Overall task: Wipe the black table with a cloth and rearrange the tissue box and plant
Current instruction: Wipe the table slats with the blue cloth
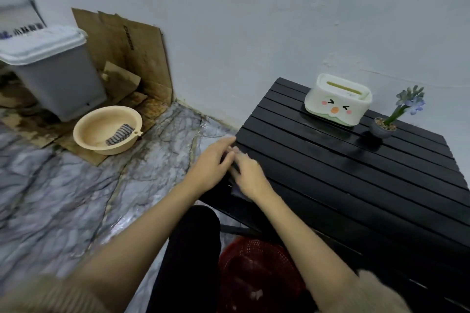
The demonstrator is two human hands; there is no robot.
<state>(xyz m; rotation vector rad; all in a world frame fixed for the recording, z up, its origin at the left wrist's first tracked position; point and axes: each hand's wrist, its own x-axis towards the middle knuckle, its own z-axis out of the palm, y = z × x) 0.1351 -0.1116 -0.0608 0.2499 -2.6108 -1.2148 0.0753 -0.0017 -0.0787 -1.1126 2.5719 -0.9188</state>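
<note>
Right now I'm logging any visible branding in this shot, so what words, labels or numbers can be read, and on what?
Cardboard: dark print running down the sheet, too blurred to read.
Sign behind the bin lid: dark characters, too blurred to read.
Tissue box: only a cartoon face, no words.
Nothing else carries text.

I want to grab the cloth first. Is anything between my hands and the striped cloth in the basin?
Nothing visible. The striped cloth lies in the basin on the floor, with bare floor between it and the left hand.
</note>
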